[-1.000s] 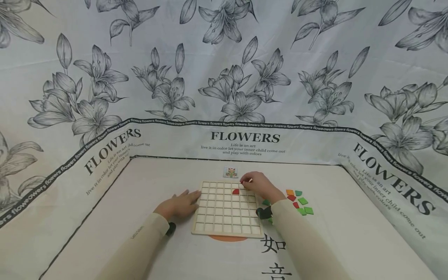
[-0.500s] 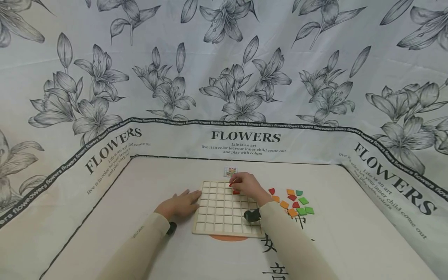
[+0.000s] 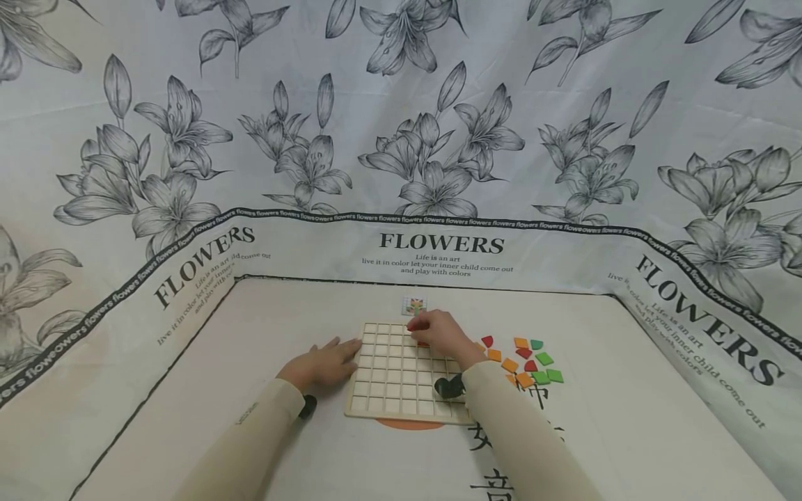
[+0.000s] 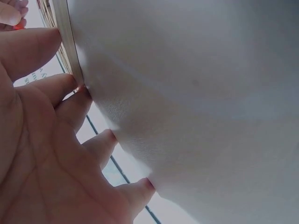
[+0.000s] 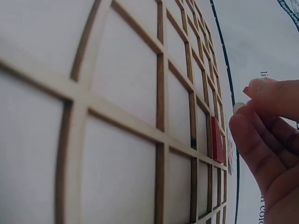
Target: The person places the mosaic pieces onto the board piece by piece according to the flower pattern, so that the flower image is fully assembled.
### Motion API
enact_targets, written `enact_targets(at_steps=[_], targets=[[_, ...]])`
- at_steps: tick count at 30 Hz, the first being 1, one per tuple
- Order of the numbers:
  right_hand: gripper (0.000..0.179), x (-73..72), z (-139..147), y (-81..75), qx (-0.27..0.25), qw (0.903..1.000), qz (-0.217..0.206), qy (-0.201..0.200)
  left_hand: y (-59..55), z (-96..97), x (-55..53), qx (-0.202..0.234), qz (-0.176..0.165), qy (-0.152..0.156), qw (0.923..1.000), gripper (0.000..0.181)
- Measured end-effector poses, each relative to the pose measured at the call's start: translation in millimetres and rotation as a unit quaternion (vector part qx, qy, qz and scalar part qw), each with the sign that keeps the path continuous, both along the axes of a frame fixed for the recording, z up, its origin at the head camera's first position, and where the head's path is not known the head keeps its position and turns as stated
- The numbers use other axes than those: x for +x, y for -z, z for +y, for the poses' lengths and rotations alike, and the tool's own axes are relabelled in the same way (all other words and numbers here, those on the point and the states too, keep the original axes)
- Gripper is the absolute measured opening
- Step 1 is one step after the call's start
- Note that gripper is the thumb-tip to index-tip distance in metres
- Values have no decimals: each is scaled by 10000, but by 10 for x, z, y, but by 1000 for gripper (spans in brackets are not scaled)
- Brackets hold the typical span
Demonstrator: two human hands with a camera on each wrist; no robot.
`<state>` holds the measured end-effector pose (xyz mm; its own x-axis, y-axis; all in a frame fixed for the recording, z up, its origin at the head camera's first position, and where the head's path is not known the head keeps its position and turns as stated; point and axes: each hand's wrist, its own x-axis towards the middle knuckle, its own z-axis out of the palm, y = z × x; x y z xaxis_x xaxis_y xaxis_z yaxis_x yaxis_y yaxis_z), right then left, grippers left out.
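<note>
A wooden grid board (image 3: pixel 393 376) lies on the table, its square cells framed by thin strips. My left hand (image 3: pixel 321 364) is at the board's left side; in the left wrist view its fingertips (image 4: pixel 52 42) touch the edge and the cloth, fingers spread. Over the far row of cells, my right hand (image 3: pixel 441 334) pinches a small red tile (image 3: pixel 411 325) between thumb and fingers. The right wrist view shows this tile's red corner (image 5: pixel 246 91), held apart from the grid. Another red tile (image 5: pixel 217 141) sits in a cell below, mostly hidden by the hand in the head view.
Loose orange, red and green tiles, among them a green one (image 3: pixel 544 358), lie right of the board. A small card with a coloured pattern (image 3: pixel 414 306) lies beyond its far edge. Flower-printed cloth (image 3: pixel 438 252) rises behind and at both sides.
My right hand has moved left along the far row with the red tile, then shifted only slightly. More loose tiles show beside the forearm. The left hand stays in place.
</note>
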<state>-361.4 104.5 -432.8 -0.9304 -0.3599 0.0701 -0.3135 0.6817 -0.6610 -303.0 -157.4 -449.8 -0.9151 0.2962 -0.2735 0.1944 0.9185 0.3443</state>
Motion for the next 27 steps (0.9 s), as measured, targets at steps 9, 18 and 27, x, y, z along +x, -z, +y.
enact_targets(at_steps=[9, 18, 27], targets=[[13, -20, -71, 61, 840, 9943, 658, -67, 7, -11, -4, 16, -5, -38, 10000, 57], [11, -48, -105, 79, 1104, 9896, 917, -64, -9, -10, -6, -4, 3, -65, 10000, 57], [7, 36, -187, -28, 1611, 9810, 958, -503, -14, -16, -2, 21, -13, -58, 10000, 57]])
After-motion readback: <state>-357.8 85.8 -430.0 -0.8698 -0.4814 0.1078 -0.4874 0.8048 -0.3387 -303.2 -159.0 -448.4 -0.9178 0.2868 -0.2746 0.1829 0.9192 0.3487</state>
